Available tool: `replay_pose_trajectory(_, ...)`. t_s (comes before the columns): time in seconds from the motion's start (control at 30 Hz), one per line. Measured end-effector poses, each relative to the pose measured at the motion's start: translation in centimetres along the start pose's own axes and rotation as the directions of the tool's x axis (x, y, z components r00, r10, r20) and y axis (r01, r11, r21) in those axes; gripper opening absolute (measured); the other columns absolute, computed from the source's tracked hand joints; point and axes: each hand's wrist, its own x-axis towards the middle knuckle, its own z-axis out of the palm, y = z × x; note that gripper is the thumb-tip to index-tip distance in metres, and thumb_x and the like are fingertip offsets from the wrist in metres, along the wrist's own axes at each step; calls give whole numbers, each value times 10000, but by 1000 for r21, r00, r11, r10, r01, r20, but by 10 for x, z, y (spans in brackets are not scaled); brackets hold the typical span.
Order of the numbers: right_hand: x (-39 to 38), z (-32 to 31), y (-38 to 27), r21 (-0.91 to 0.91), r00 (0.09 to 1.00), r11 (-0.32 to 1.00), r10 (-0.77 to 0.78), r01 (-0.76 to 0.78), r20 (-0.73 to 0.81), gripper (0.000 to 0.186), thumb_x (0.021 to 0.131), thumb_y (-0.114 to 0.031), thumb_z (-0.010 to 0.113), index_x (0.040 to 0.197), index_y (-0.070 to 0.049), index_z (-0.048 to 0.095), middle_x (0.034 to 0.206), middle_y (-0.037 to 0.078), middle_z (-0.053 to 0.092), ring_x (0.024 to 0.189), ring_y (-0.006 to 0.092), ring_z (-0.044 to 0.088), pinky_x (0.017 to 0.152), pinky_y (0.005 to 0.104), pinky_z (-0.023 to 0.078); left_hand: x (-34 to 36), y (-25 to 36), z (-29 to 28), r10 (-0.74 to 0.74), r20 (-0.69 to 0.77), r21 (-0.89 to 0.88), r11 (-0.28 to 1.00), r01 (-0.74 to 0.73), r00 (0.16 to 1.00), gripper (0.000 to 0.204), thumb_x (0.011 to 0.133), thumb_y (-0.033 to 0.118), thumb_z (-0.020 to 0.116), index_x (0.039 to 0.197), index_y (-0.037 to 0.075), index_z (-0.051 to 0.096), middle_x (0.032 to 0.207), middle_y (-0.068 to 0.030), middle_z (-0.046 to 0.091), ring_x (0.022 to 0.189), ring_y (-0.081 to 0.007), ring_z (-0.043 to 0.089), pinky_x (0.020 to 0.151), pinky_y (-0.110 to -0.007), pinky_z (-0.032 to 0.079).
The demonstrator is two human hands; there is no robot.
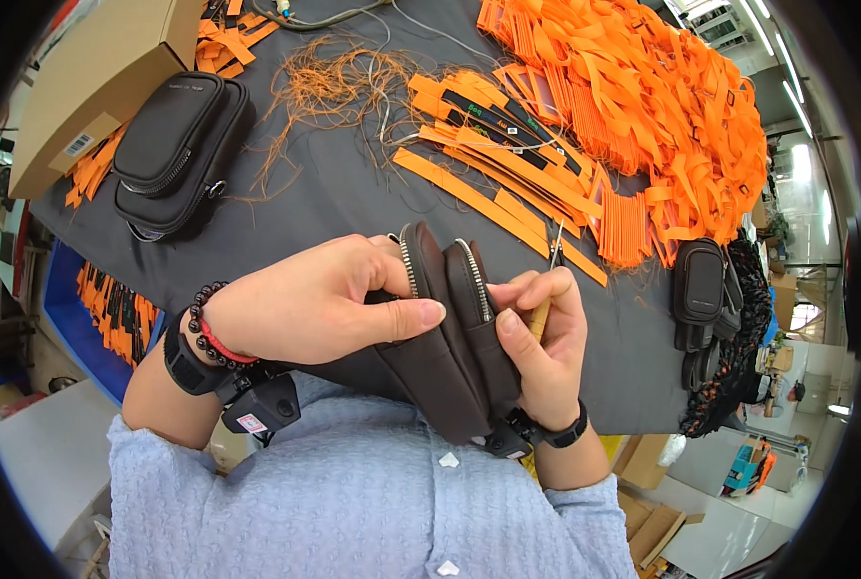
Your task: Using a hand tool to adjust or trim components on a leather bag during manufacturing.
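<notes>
A dark brown leather pouch point(440, 372) with two zipped compartments stands on edge in front of my chest, its metal zipper teeth facing up. My left hand point(324, 294) is closed on its left side, fingers hooked over the zipped edge and thumb along the panel. My right hand point(546, 333) pinches the smaller front compartment near its zipper. That same hand also grips thread snips point(541, 317) with a yellow handle, their thin metal tips pointing up and away from the pouch. The fingertips behind the pouch are hidden.
On the dark cloth-covered table point(305, 207) lie orange straps point(488, 183), loose orange threads point(334, 87) and a big heap of orange webbing point(633, 87). Another pouch point(180, 150) rests beside a cardboard box point(93, 87). Several small pouches point(701, 285) are at right; a blue bin point(78, 309) stands lower left.
</notes>
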Motion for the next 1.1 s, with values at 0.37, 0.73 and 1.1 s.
replay_pose_trajectory(0.37,0,6,4,-54,998,998,-18,21,55,194,906,20,667,1016,-58,528,1027,72,622,841,57,548,807,217,452,0,-18,14,201,-132,-174,959,-222,971,347,940,286,686,883,-56,692,907,-126,647,929,-210,557,843,-341,446)
replay_pose_trajectory(0.73,-10,-4,4,-168,986,974,-160,150,-47,240,876,-31,720,1039,-38,544,1106,105,664,790,59,534,733,203,441,-11,-5,36,387,-349,500,847,-179,853,449,763,383,813,1081,82,714,1185,-96,597,1204,-295,480,1058,-440,264)
replay_pose_trajectory(1.1,-27,-7,-2,-369,977,906,-178,209,116,242,838,-2,732,1040,-47,607,1016,64,683,848,114,637,749,245,481,-18,-75,26,160,352,-855,455,247,922,620,856,112,651,1391,-122,442,1389,-241,541,1267,-295,553,1102,-398,392)
